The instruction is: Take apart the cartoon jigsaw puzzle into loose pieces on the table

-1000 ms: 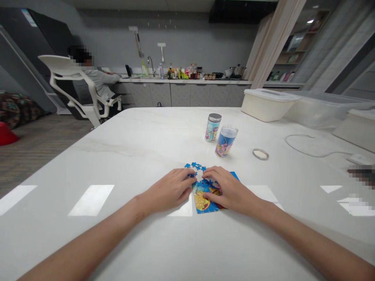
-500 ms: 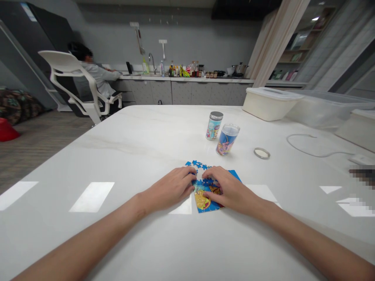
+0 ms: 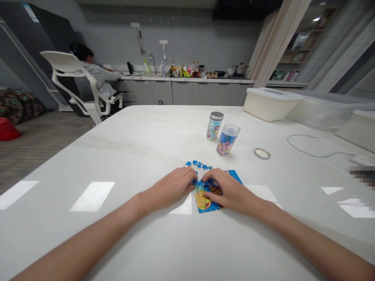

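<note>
Ok, R hand [image 3: 230, 190] palm-down over jigsaw [image 3: 202, 200], L hand [image 3: 175, 183] alongside.

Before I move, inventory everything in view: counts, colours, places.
Marbled tabletop: one, white, foreground
Joined jigsaw section: one, blue and yellow, centre
Knobbed jigsaw pieces: several, blue, beyond it
Clear-rimmed printed jar: one, blue and pink, centre right
Silver-lidded printed jar: one, light blue, behind it
Flat round disc: one, silver, right
Lidded plastic boxes: two, cream, right
Plastic bin: one, clear, right
Thin cable: one, white, right
Office chair: one, white, back left
Seated person: one, grey sleeves, back left
Kitchen counter: one, grey, back
Left hand, right hand: two, bare, centre
</note>
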Tool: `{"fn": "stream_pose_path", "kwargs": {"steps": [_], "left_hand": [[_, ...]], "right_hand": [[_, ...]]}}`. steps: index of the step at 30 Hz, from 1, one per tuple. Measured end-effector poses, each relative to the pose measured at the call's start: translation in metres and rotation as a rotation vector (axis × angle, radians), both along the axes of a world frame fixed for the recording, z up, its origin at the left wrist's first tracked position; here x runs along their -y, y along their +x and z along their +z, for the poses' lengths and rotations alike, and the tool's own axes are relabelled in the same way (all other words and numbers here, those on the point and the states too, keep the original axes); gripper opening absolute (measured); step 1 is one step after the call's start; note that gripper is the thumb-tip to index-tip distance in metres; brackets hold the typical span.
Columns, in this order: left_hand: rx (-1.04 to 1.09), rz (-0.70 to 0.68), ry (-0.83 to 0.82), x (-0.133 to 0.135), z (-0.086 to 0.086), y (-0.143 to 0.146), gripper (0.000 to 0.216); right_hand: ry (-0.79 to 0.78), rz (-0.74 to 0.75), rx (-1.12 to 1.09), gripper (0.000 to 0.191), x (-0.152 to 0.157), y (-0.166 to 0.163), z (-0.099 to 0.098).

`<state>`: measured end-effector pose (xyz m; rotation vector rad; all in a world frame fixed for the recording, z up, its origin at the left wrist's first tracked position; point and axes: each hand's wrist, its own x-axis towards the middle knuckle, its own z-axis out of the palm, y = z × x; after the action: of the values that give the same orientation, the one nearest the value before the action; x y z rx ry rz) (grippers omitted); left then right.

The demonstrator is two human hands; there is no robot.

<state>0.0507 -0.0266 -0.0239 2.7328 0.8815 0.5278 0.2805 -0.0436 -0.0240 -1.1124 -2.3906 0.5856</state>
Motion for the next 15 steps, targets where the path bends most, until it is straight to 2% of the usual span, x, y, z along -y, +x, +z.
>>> {"fn": "stream_pose_path", "kwargs": {"steps": [8, 15], "left_hand": [[0.010, -0.046, 0.054, 0.0004, -0.0006, -0.0023, 0.010], [0.049, -0.001, 0.178, -0.0020, 0.0019, -0.0045, 0.018]], "right_hand": [[-0.035, 0.001, -0.006, 0.022, -0.0005, -0.0011, 0.0014], [0.024, 0.059, -0.001, 0.016, -0.0005, -0.0019, 0.0029]]}}
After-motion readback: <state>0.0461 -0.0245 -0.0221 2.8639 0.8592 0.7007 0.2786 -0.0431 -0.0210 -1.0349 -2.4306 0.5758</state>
